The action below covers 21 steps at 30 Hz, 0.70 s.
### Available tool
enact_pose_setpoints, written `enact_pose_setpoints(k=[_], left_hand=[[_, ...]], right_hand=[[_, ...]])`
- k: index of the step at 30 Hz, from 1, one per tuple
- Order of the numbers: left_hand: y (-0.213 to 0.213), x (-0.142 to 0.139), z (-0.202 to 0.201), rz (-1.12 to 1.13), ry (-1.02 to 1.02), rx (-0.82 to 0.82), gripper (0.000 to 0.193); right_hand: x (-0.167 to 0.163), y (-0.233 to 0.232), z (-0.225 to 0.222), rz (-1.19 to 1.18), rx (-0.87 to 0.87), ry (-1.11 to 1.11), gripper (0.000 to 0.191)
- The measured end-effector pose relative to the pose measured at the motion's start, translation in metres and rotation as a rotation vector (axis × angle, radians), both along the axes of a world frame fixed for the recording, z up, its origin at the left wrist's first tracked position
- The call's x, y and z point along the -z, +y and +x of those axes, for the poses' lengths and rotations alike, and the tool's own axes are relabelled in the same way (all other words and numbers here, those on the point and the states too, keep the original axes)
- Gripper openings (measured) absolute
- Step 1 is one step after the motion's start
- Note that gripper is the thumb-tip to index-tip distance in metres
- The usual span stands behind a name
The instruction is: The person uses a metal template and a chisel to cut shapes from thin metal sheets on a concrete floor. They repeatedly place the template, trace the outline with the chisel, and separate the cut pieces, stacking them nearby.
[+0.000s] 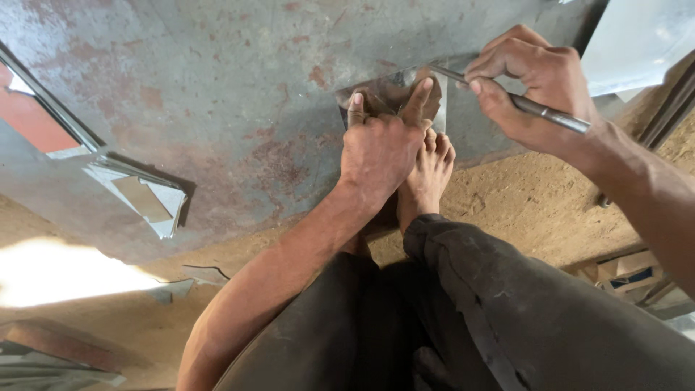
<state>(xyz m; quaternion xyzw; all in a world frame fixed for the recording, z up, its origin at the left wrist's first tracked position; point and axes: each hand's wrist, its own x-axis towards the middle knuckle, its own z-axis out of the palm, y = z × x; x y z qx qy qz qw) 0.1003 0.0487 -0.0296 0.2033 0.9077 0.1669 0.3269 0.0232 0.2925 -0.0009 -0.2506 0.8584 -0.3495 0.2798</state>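
Left hand [376, 148] pressed flat on small metal piece [394, 93] near sheet [217, 94] edge; right hand [532, 80] gripping rod [532, 107].

Two hands [376, 148], one metal rod [532, 107], one template [394, 94]

Left hand [380, 148]: arm reaching forward from lower centre, wrist straight, palm down, fingers [356, 108] spread and pressed flat, thumb angled out to the right. Right hand [532, 83]: forearm entering from the right edge, wrist bent, fingers curled tight in a pen-like grip. Bare foot [427, 174] planted just behind the left hand, knee bent.
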Motion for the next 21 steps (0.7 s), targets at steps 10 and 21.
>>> enact_pose_setpoints(k=[10, 21], left_hand=[[0.0, -0.004, -0.001, -0.035, 0.105, 0.03, 0.072], [0.001, 0.002, 0.0, 0.007, 0.119, -0.032, 0.056]], right_hand=[[0.007, 0.001, -0.004, -0.027, -0.091, 0.046, 0.013], [-0.012, -0.029, 0.112, 0.089, 0.261, 0.177, 0.004]])
